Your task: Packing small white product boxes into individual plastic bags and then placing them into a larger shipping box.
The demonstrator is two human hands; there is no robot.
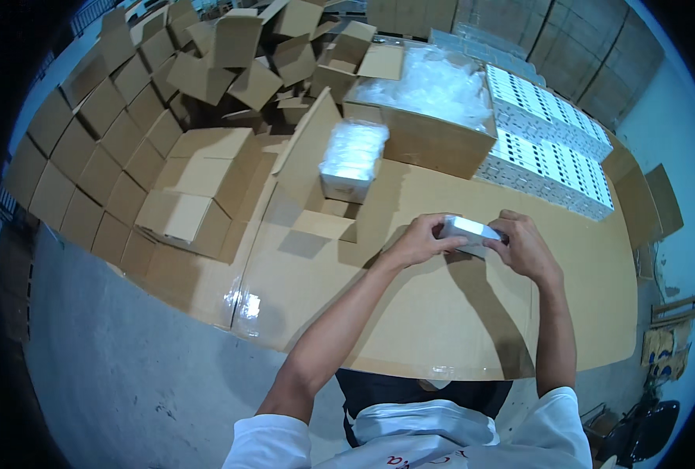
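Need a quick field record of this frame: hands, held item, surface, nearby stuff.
left hand: grips the left end of the small white box
right hand: grips the right end of the same box
held item: small white box, held just above the surface
surface: cardboard-covered table
ahead: wrapped white bundle standing in an open carton
far right: rows of white boxes
far left: stacked folded cartons
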